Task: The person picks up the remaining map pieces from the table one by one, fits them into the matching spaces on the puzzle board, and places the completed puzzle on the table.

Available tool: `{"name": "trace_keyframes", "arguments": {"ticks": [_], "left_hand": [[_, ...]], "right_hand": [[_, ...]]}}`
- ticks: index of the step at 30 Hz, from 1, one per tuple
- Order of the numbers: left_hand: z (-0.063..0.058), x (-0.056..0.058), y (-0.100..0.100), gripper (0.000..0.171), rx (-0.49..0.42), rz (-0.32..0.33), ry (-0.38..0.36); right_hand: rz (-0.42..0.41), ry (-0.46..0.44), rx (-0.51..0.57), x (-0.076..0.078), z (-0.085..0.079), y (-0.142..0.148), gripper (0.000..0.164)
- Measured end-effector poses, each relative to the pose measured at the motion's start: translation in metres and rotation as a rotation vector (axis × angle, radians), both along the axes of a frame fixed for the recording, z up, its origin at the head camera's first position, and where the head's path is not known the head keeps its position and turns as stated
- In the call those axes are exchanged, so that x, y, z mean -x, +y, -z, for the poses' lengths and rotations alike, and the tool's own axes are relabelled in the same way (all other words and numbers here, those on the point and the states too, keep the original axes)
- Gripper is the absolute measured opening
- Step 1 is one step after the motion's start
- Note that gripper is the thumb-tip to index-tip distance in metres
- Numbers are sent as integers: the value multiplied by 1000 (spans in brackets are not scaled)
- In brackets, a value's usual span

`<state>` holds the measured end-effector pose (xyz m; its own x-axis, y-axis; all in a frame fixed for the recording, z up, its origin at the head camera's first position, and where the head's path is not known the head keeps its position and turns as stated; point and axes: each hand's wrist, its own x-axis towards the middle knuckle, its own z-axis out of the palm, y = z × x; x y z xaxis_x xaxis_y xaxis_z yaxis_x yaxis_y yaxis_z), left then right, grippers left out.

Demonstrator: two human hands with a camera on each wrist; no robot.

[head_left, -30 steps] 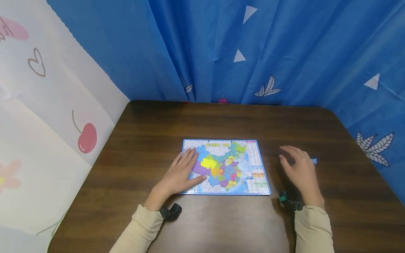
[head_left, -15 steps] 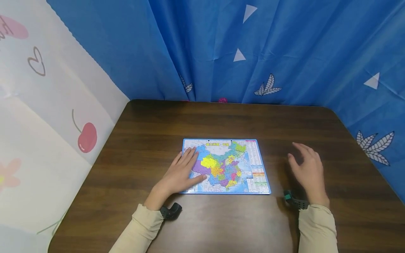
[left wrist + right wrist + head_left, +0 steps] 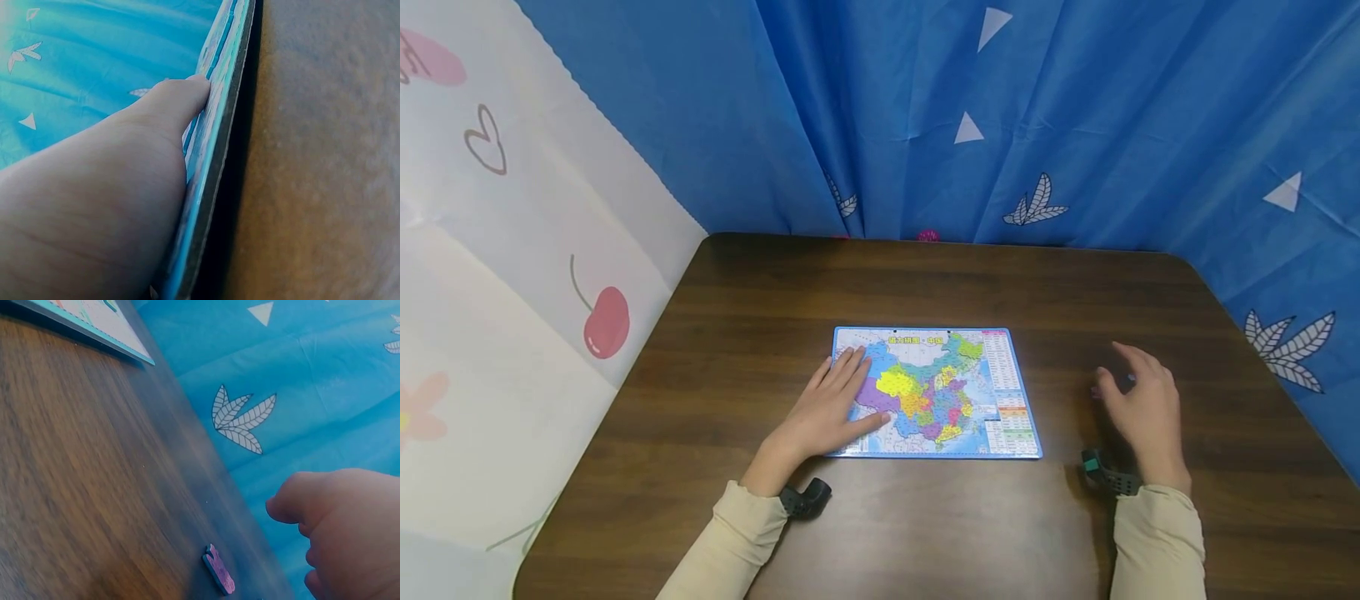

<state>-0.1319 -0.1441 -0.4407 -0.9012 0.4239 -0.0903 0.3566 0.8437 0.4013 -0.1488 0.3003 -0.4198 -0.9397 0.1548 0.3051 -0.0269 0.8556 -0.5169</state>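
A thin map puzzle board [image 3: 936, 400] with a blue rim and many coloured regions lies flat on the table. My left hand [image 3: 827, 408] rests on its left side with fingers spread; in the left wrist view the thumb [image 3: 181, 100] lies along the board's face by the edge. My right hand [image 3: 1142, 417] is over the table to the right of the board, thumb and fingers apart with a gap between them. Beside its thumb is a small pink-purple puzzle piece [image 3: 219, 570] on the table. A bit of light blue [image 3: 1131, 377] shows between thumb and fingers.
The dark wooden table [image 3: 925, 283] has rounded far corners. A blue curtain [image 3: 910, 125] hangs behind it and along the right, and a white printed curtain [image 3: 550, 333] hangs along the left. Each wrist carries a black strap [image 3: 805, 500].
My right hand has shifted to the right, farther from the board. The pink-purple piece now shows by its thumb, while the blue piece seen right of the hand earlier is mostly covered. My left hand stays put.
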Motion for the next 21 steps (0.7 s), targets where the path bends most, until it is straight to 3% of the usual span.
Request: {"name": "trace_keyframes", "arguments": {"ticks": [9, 21], "left_hand": [[0, 0, -1, 96, 3, 3, 1], [0, 0, 0, 96, 3, 4, 7]], "right_hand": [[60, -39, 40, -2, 0, 5, 50], [108, -173, 55, -3, 1, 12, 57]]}}
